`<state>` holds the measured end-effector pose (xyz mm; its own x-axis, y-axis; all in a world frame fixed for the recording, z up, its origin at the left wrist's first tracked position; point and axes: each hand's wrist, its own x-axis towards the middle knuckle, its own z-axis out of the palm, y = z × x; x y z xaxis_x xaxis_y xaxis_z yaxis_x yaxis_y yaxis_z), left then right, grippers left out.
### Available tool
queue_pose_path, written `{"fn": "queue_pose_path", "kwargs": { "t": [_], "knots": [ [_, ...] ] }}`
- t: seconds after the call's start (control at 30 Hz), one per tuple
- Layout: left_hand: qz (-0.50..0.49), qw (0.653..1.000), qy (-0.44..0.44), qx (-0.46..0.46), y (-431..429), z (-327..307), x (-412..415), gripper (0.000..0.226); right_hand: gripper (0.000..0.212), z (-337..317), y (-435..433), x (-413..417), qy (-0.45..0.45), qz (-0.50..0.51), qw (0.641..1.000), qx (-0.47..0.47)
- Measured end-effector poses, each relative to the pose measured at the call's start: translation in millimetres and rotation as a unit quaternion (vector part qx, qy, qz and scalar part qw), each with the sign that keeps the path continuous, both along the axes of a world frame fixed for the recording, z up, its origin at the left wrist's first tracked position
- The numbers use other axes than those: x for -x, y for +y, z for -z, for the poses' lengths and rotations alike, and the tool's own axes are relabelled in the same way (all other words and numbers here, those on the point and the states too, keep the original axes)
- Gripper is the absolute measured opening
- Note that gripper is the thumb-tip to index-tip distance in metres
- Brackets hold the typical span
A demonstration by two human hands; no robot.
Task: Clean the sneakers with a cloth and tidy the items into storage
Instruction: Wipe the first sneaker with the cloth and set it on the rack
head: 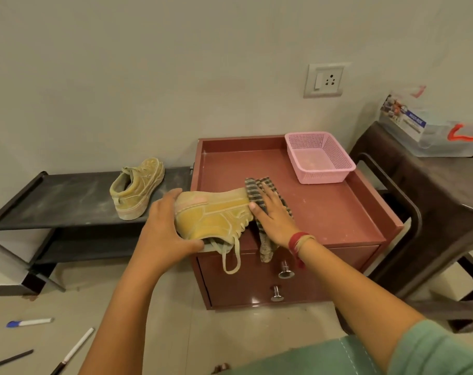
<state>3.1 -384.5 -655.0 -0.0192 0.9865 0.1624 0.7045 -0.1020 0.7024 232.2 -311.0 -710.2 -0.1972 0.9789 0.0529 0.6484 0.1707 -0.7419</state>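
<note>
We are seeing a pink basket (324, 177) and a checked cloth (253, 185) lying on the red cabinet top (324, 212), one sneaker (136, 188) standing on the black rack (67, 196), and pens (30, 322) lying on the floor (149, 307).

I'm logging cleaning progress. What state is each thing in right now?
Held sneaker: tipped on its side, gripped by left hand, laces dangling.
Cloth: pressed against that sneaker by flat right hand.
Other sneaker: upright on rack, dusty.
Basket: upright on cabinet.
Drawers: both shut.
</note>
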Motion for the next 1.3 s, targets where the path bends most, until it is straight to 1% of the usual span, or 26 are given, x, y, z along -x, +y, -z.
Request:
{"fn": "queue_pose_path", "kwargs": {
  "t": [0.1, 0.17, 0.23, 0.27, 0.3, 0.33, 0.37, 0.4, 0.47, 0.53, 0.63, 0.67, 0.73, 0.8, 0.83, 0.87, 0.97, 1.03, 1.07, 1.1, 1.17, 1.23, 1.3],
  "knots": [
    [0.004, 1.0, -0.013, 0.006, -1, -1, -2, 0.105, 0.057, 9, 4, -14, 0.011, 0.038, 0.999, 0.019],
    [-0.002, 1.0, -0.008, 0.014, -2, 1, -1, 0.104, 0.056, 16, 9, -24, 0.021, 0.06, 0.996, 0.056],
    [-0.006, 1.0, 0.005, 0.026, -2, 3, 1, 0.104, 0.049, 12, 8, -30, 0.071, 0.083, 0.989, 0.096],
    [-0.009, 0.999, 0.008, 0.03, -2, 4, 2, 0.103, 0.044, 10, 8, -29, 0.117, 0.096, 0.985, 0.084],
    [-0.01, 0.999, 0.01, 0.032, -2, 5, 3, 0.103, 0.042, 5, 5, -26, 0.161, 0.104, 0.98, 0.053],
    [-0.011, 0.999, 0.011, 0.034, -1, 5, 4, 0.103, 0.045, 1, 3, -22, 0.178, 0.098, 0.979, 0.018],
    [-0.011, 0.999, 0.013, 0.035, 0, 6, 4, 0.103, 0.051, -1, 0, -17, 0.164, 0.071, 0.984, -0.008],
    [-0.01, 0.999, 0.014, 0.035, 0, 6, 3, 0.103, 0.055, 1, -3, -13, 0.124, 0.033, 0.991, -0.022],
    [-0.009, 0.999, 0.013, 0.032, 2, 5, 0, 0.103, 0.053, 13, -4, -7, 0.033, -0.003, 0.999, -0.039],
    [-0.011, 0.999, 0.004, 0.032, 3, 4, -1, 0.103, 0.055, 22, 0, -13, 0.017, 0.021, 0.999, -0.035],
    [-0.033, 0.998, -0.002, 0.061, 1, 3, -1, 0.103, 0.049, 31, 7, -28, 0.013, 0.079, 0.996, 0.026],
    [-0.041, 0.997, 0.004, 0.07, 0, 3, -2, 0.103, 0.051, 32, 8, -30, 0.027, 0.093, 0.995, 0.03],
    [-0.056, 0.995, 0.021, 0.079, -3, 4, -9, 0.101, 0.057, 23, 6, -28, 0.107, 0.127, 0.986, -0.005],
    [-0.065, 0.994, 0.021, 0.081, -4, 4, -17, 0.101, 0.051, 4, -2, -23, 0.188, 0.145, 0.969, -0.07],
    [-0.061, 0.995, 0.021, 0.075, -5, 3, -20, 0.102, 0.049, -7, -9, -21, 0.209, 0.135, 0.964, -0.092],
    [-0.048, 0.997, 0.029, 0.061, -5, 2, -21, 0.103, 0.048, -16, -16, -19, 0.207, 0.107, 0.966, -0.11],
    [0.024, 0.994, 0.098, -0.036, -4, -4, -23, 0.104, 0.053, -32, -33, -8, 0.099, 0.011, 0.987, -0.127],
    [0.052, 0.984, 0.142, -0.097, -2, -3, -24, 0.109, 0.054, -26, -34, -1, 0.046, -0.012, 0.992, -0.117],
    [0.045, 0.982, 0.147, -0.111, -2, -2, -26, 0.11, 0.053, -22, -35, 1, 0.026, -0.014, 0.993, -0.117],
    [0.025, 0.984, 0.135, -0.114, -2, -2, -27, 0.109, 0.052, -20, -36, 2, 0.014, -0.01, 0.992, -0.124],
    [-0.035, 0.992, 0.075, -0.096, -2, 0, -28, 0.096, 0.051, -18, -38, 2, 0.004, -0.003, 0.991, -0.133],
    [-0.087, 0.995, 0.033, -0.043, -1, 2, -26, 0.08, 0.053, -14, -38, 1, -0.015, -0.011, 0.989, -0.144],
    [-0.107, 0.994, -0.022, 0.02, 0, 3, -24, 0.077, 0.058, -12, -35, 3, -0.045, -0.021, 0.986, -0.16]
  ]
}}
